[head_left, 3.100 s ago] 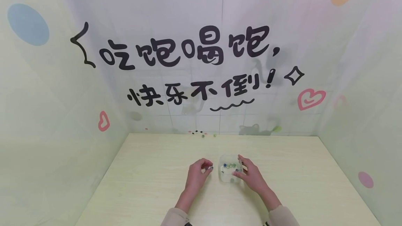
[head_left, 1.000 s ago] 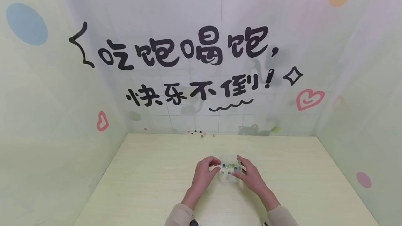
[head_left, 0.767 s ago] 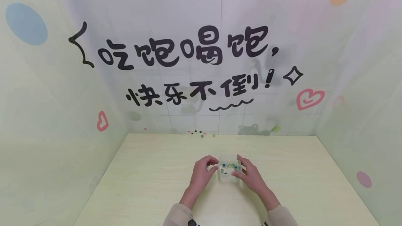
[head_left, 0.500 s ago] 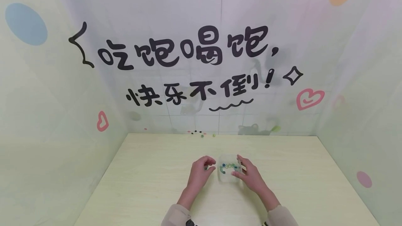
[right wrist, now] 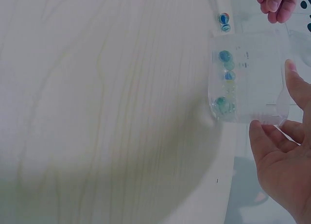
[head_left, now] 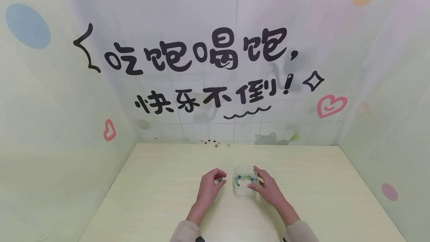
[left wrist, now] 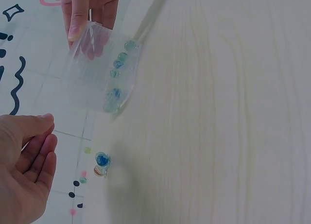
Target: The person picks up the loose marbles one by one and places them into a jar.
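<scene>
Passable gap between left hand point(head_left: 211, 186) and clear, squarish plastic box point(head_left: 242, 191); box's right side blocked by right hand point(head_left: 269, 188).

The right hand point(head_left: 268, 186) covers part of the right wall of the clear plastic box point(head_left: 242, 192). Marbles point(head_left: 246, 177) inside overlap and blur through the plastic, too indistinct to count. Fingers of the left hand point(head_left: 209, 189) partly hide the loose marbles point(left wrist: 102, 159) beside it. Two greenish spots point(head_left: 216, 146) along the far edge of the table point(head_left: 161, 189) are too small to identify. Both sleeves point(head_left: 302, 231) are cut off at the head view's bottom; each wrist view crops both hands.
</scene>
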A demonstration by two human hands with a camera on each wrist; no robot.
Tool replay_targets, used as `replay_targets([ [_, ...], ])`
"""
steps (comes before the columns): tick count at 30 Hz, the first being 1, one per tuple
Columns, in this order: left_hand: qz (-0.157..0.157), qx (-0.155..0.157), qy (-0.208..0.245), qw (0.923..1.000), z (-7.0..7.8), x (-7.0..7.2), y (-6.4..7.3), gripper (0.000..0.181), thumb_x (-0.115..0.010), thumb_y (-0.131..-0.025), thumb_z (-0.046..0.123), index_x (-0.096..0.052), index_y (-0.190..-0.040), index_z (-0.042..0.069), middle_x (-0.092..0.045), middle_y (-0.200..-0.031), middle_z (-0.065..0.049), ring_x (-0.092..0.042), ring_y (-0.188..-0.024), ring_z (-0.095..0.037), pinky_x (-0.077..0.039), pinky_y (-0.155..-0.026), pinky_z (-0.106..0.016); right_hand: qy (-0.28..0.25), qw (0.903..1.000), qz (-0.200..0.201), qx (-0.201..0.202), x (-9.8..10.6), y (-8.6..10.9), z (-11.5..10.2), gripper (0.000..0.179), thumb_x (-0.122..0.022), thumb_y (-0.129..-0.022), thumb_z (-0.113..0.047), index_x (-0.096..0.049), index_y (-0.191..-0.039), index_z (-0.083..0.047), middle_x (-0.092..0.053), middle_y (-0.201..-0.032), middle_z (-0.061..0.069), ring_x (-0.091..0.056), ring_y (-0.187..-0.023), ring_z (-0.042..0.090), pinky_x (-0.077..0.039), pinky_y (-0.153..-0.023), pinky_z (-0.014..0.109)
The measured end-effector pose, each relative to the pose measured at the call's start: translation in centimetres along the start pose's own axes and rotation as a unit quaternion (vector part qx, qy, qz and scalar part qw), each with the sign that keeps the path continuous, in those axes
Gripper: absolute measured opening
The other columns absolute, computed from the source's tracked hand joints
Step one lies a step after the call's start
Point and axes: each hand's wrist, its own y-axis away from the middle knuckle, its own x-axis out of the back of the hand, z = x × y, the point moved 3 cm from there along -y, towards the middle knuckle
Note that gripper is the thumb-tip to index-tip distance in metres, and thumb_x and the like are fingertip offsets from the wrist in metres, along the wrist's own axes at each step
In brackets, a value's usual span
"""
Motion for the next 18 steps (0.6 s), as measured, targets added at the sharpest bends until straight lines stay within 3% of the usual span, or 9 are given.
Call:
replay_targets([
  [7, 0.002, 0.007, -0.012, 0.9999, -0.5, 0.2, 0.0, 0.015, -0.074, -0.086, 0.004, -0.07, -0.099, 0.01, -0.074, -0.098, -0.003, -0.069, -0.094, -0.02, -0.059, -0.087, -0.035, -0.001, 1.0, 0.0, -0.003, 0.0, 0.0, 0.1, 0.072, -0.073, -0.09, -0.015, -0.037, -0.149, 0.005, -0.044, -0.15, 0.026, -0.042, -0.139, 0.044, -0.045, -0.11, 0.052],
  [18, 0.005, 0.009, -0.023, 0.9997, -1.4, 0.5, -0.3, 0.015, -0.074, -0.085, 0.003, -0.07, -0.099, 0.008, -0.074, -0.095, -0.006, -0.067, -0.09, -0.018, -0.059, -0.086, -0.035, -0.001, 1.0, -0.002, -0.005, 0.0, -0.1, 0.2, 0.074, -0.074, -0.089, -0.018, -0.037, -0.149, 0.004, -0.045, -0.15, 0.025, -0.042, -0.14, 0.044, -0.045, -0.11, 0.051],
])
